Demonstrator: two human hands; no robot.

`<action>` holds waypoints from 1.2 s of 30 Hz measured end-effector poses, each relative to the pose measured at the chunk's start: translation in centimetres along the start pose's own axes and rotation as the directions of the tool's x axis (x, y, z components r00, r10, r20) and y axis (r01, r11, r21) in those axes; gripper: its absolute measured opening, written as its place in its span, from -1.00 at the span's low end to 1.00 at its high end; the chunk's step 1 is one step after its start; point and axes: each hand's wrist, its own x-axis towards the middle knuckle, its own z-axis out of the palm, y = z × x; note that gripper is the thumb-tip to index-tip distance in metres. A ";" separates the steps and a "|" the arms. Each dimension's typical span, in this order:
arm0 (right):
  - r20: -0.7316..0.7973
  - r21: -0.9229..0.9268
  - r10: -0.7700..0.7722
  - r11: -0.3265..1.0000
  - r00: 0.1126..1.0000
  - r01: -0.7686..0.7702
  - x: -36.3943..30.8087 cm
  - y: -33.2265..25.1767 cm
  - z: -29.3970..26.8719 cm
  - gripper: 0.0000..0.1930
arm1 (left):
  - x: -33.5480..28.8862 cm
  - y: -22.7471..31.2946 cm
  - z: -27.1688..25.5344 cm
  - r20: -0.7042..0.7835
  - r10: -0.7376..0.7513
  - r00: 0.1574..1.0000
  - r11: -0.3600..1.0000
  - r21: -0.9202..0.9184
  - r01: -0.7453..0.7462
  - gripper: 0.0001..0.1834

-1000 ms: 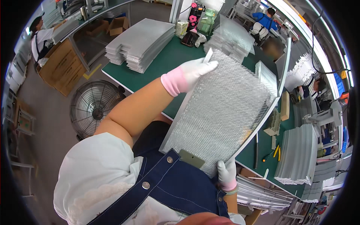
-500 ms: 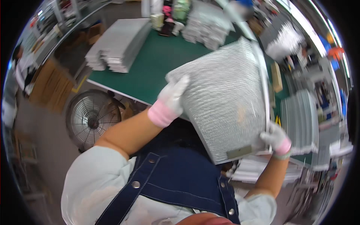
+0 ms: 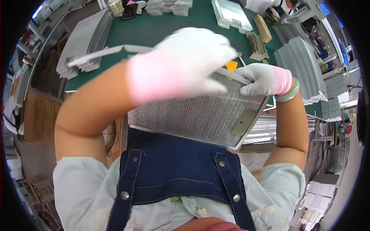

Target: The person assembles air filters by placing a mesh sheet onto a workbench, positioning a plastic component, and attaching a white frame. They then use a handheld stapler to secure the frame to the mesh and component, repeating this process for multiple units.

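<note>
A grey metal mesh filter panel (image 3: pixel 185 113) lies tilted against my apron, its near edge in a thin frame and a small plain plate (image 3: pixel 245 122) at its right corner. Along the far edge runs a light metal frame strip (image 3: pixel 100 53), whose bent free length sticks out to the left past the panel. My left hand (image 3: pixel 189 61), in a white glove with a pink cuff, is closed over this strip, thumb on the near side and fingers beyond; it is slightly blurred. At the far right corner my gloved right hand (image 3: pixel 258 79) pinches the strip and panel edge.
A green table (image 3: pixel 200 23) carries a stack of grey panels (image 3: pixel 83 42) at left and more stacked panels (image 3: pixel 304 69) at right. Behind my right hand lie a yellow piece (image 3: pixel 231 66), a mesh block (image 3: pixel 256 46) and a wooden block (image 3: pixel 263 29). Another person (image 3: pixel 283 8) is at far right.
The panel has turned and come down flatter against me. My left hand has moved from its left edge to the far edge; my right hand has moved up to the far right corner.
</note>
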 end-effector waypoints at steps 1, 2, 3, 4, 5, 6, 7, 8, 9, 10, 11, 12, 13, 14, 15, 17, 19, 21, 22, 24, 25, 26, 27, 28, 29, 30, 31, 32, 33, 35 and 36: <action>0.025 -0.105 0.057 0.993 0.998 -0.054 -0.2 -1.4 -0.6 -0.68 | 2.7 0.1 0.2 0.346 -0.104 0.933 0.992 -0.026 0.120 -0.64; 0.013 -0.100 0.039 0.994 0.999 -0.037 -0.2 -2.3 -1.0 -0.69 | 4.4 0.1 -0.1 0.645 -0.190 0.740 0.968 -0.003 0.251 -0.66; -0.002 -0.087 0.035 0.996 0.999 -0.035 -0.7 -3.0 -0.9 -0.70 | 4.8 0.1 -0.1 0.689 -0.164 0.706 0.965 -0.038 0.261 -0.66; -0.018 -0.074 0.032 0.997 0.999 -0.033 -1.2 -3.5 -0.8 -0.71 | 5.1 0.1 0.0 0.731 -0.134 0.669 0.959 -0.073 0.272 -0.67; -0.142 -0.119 -0.096 0.990 0.985 0.079 -1.1 -2.5 -0.1 -0.72 | 5.2 0.0 0.1 0.769 -0.104 0.631 0.952 -0.106 0.286 -0.67; -0.245 -0.078 -0.090 0.994 0.965 0.073 -1.5 -2.8 0.7 -0.73 | 4.9 -0.2 0.5 0.750 -0.093 0.655 0.950 -0.129 0.283 -0.67; -0.344 -0.029 -0.076 0.997 0.936 0.070 -1.7 -3.5 1.9 -0.73 | 4.3 -0.7 1.3 0.733 -0.079 0.676 0.948 -0.155 0.279 -0.67; -0.437 0.017 -0.059 0.997 0.897 0.074 -1.7 -3.8 2.7 -0.73 | 3.6 -1.1 2.0 0.714 -0.068 0.696 0.944 -0.180 0.276 -0.67; -0.595 -0.268 -0.245 0.958 0.765 0.098 -1.0 -2.6 4.3 -0.76 | 3.4 -1.4 2.5 0.666 -0.014 0.746 0.948 -0.228 0.221 -0.65; -0.618 -0.397 -0.289 0.918 0.731 0.027 -0.5 -2.2 4.9 -0.77 | 2.9 -1.4 2.3 0.656 -0.054 0.753 0.954 -0.189 0.232 -0.65; -0.632 -0.513 -0.339 0.857 0.696 -0.048 -0.2 -2.1 5.4 -0.77 | 2.4 -1.4 1.9 0.645 -0.094 0.759 0.958 -0.149 0.245 -0.65; -0.643 -0.610 -0.386 0.781 0.661 -0.137 0.2 -1.7 5.9 -0.76 | 1.9 -1.4 1.7 0.633 -0.124 0.764 0.961 -0.114 0.251 -0.65; -0.650 -0.622 -0.445 0.777 0.616 -0.094 0.5 -0.4 6.1 -0.74 | 1.2 -1.6 1.6 0.622 -0.134 0.771 0.959 -0.115 0.259 -0.65; -0.645 -0.616 -0.432 0.782 0.630 -0.094 0.6 -0.2 6.3 -0.73 | 0.5 -1.8 1.6 0.611 -0.143 0.779 0.956 -0.116 0.267 -0.66; -0.641 -0.610 -0.426 0.787 0.639 -0.088 0.7 -0.1 6.3 -0.73 | 0.0 -1.9 1.5 0.602 -0.160 0.783 0.955 -0.108 0.278 -0.66; -0.635 -0.616 -0.438 0.784 0.637 -0.075 1.0 -0.2 6.3 -0.73 | -0.6 -1.7 1.5 0.576 -0.180 0.797 0.971 -0.027 0.238 -0.68; -0.636 -0.635 -0.469 0.769 0.613 -0.070 1.4 -0.6 6.1 -0.72 | -1.2 -1.9 1.4 0.561 -0.183 0.807 0.976 0.007 0.216 -0.69; -0.639 -0.605 -0.450 0.795 0.624 -0.047 1.5 -0.3 6.1 -0.72 | -2.0 -2.6 1.2 0.553 -0.180 0.813 0.975 -0.006 0.221 -0.69; -0.640 -0.590 -0.439 0.806 0.630 -0.038 1.5 -0.1 6.1 -0.72 | -2.2 -2.9 0.8 0.575 -0.196 0.794 0.969 -0.012 0.248 -0.69; -0.655 -0.557 -0.441 0.831 0.614 0.003 1.5 0.3 6.2 -0.73 | -2.6 -3.3 0.0 0.615 -0.230 0.754 0.951 -0.023 0.309 -0.69; -0.660 -0.540 -0.441 0.841 0.608 0.024 1.4 0.4 6.2 -0.74 | -2.7 -3.3 -0.3 0.615 -0.232 0.754 0.955 -0.005 0.297 -0.68; -0.662 -0.540 -0.441 0.841 0.606 0.022 1.5 0.6 6.2 -0.74 | -2.7 -3.3 -0.6 0.614 -0.233 0.754 0.958 0.013 0.286 -0.68; -0.663 -0.542 -0.442 0.840 0.604 0.021 1.6 0.7 6.1 -0.75 | -2.8 -3.3 -0.8 0.614 -0.236 0.754 0.961 0.032 0.275 -0.68; -0.665 -0.543 -0.443 0.840 0.601 0.019 1.7 0.9 6.1 -0.75 | -3.2 -3.6 -0.9 0.605 -0.247 0.757 0.958 0.037 0.284 -0.68; -0.660 -0.529 -0.433 0.848 0.614 0.029 1.8 1.1 6.2 -0.75 | -3.8 -4.0 -1.1 0.597 -0.259 0.760 0.955 0.042 0.292 -0.68; -0.659 -0.515 -0.422 0.856 0.623 0.036 1.7 1.4 6.3 -0.75 | -4.2 -4.3 -1.3 0.587 -0.266 0.764 0.954 0.049 0.295 -0.68; -0.657 -0.501 -0.411 0.864 0.631 0.041 1.7 1.4 6.2 -0.76 | -4.5 -4.2 -1.1 0.549 -0.249 0.798 0.960 0.032 0.278 -0.69; -0.654 -0.519 -0.427 0.854 0.624 0.040 1.8 0.9 5.9 -0.76 | -4.5 -4.3 -1.1 0.525 -0.246 0.815 0.965 0.057 0.254 -0.69; -0.646 -0.536 -0.447 0.843 0.619 0.049 2.1 -0.1 5.5 -0.77 | -4.4 -4.1 -1.0 0.504 -0.251 0.827 0.967 0.086 0.241 -0.69; -0.637 -0.526 -0.487 0.841 0.598 0.124 3.5 -1.7 6.0 -0.77 | -3.5 -3.2 -0.7 0.514 -0.281 0.811 0.960 0.143 0.242 -0.68; -0.637 -0.509 -0.520 0.838 0.570 0.196 4.5 -2.5 6.2 -0.77 | -3.1 -2.8 -0.9 0.531 -0.282 0.799 0.959 0.139 0.246 -0.68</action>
